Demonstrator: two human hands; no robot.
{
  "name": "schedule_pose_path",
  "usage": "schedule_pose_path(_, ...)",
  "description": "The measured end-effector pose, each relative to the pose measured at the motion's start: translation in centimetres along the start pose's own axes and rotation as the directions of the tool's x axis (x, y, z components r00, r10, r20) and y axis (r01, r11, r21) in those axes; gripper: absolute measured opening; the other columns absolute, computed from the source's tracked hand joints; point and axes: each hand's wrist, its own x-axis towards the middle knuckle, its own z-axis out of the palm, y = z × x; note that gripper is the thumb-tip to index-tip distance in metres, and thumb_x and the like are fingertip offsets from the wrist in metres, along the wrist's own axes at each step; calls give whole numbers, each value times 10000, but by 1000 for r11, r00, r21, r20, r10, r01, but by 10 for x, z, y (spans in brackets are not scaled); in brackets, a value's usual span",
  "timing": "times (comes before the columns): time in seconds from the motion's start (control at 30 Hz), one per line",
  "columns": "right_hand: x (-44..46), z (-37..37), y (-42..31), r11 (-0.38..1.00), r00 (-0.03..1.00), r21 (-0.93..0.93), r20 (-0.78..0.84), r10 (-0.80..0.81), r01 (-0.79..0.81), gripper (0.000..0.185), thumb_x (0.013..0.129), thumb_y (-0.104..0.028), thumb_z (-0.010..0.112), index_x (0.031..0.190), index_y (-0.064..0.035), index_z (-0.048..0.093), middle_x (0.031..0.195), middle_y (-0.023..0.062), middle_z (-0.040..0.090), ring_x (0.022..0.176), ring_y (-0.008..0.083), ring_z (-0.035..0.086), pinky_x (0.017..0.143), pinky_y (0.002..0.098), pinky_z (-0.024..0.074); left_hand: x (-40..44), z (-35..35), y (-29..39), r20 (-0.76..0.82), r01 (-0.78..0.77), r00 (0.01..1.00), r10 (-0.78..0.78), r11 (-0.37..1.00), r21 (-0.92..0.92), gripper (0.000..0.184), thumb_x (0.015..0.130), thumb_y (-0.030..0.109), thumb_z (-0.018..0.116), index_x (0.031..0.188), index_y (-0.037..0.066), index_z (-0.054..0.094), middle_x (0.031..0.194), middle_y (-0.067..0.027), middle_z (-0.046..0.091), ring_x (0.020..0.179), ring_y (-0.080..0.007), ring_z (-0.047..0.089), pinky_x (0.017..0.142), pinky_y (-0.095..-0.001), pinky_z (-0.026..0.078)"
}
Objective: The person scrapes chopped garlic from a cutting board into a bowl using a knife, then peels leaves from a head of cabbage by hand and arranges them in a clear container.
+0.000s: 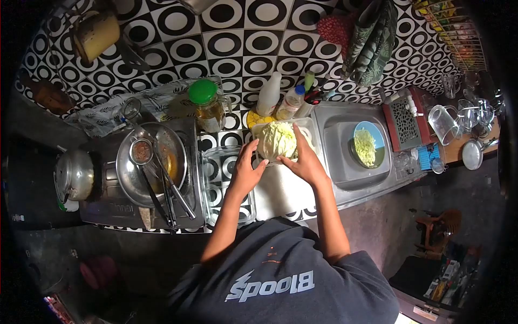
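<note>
A pale green cabbage (278,139) sits in or over a clear plastic container (311,128) on the counter, its leaves loosely wrinkled. My left hand (249,164) curves against its left side, thumb toward the front. On the opposite side, my right hand (308,160) has its fingers along the edge and its thumb low at the front. Between them, both hands grip the cabbage. To the right, a blue bowl (360,129) of shredded cabbage (365,148) rests in the sink (341,167).
Left of my arms is a glass dish (245,213). A wok (125,181) with a strainer and tongs sits on the stove (105,208), beside a metal pot (75,173). Behind stand a green-lidded jug (204,93) and bottles (268,94). Glassware (443,125) is at right.
</note>
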Motion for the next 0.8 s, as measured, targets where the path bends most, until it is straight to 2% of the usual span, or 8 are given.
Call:
schedule_pose_path(0.23,-3,1,0,997,999,67,14,41,-42,1014,755,-212,820,1523,-6,192,1514,256,335,1401,372,358,1135,405,337,3,14,-6,18,-30,999,30,998,54,747,787,49,759,1428,52,374,1357,-150,454,1236,-289,509,970,-393,480)
schedule_pose_path(0.27,-2,1,1,997,999,65,12,40,-41,1009,752,-204,821,1520,-5,199,1513,255,338,1399,372,360,1132,406,340,4,15,-5,50,26,998,-26,1000,2,823,764,49,771,1449,31,316,1336,-211,441,1273,-388,435,1069,-423,377)
schedule_pose_path(0.47,-2,3,9,990,998,131,31,49,-53,1026,732,-188,831,1519,-5,199,1524,248,319,1410,369,341,1145,400,322,6,24,-23,36,54,998,-56,997,63,922,726,127,832,1453,-24,286,1430,-258,384,1297,-407,412,1078,-440,362)
schedule_pose_path(0.57,-1,-2,11,988,999,152,30,23,-27,1076,692,-199,860,1508,25,195,1490,264,359,1402,372,352,1156,403,316,11,27,-16,36,10,999,-17,982,189,1030,671,231,881,1453,-42,269,1454,-270,365,1325,-401,394,1119,-445,309)
schedule_pose_path(0.67,-1,-2,16,980,998,194,30,46,-51,1160,640,-216,895,1516,24,175,1508,265,337,1422,349,329,1168,398,298,17,22,-17,73,-37,997,11,928,372,1112,623,333,901,1449,-54,265,1438,-273,383,1344,-401,377,1156,-482,229)
schedule_pose_path(0.77,-1,12,26,970,999,240,34,42,-49,1161,611,-218,911,1498,36,206,1480,259,377,1402,339,365,1156,393,315,21,25,-20,118,34,988,-95,900,434,1119,623,334,892,1445,-67,248,1419,-270,404,1355,-396,368,1171,-538,151)
schedule_pose_path(0.8,0,17,28,964,999,265,19,31,-35,1131,610,-199,907,1490,24,232,1466,240,400,1387,331,383,1146,388,323,22,29,-23,100,20,992,-72,892,451,1067,649,338,866,1445,-34,262,1410,-246,421,1347,-393,371,1167,-555,139)
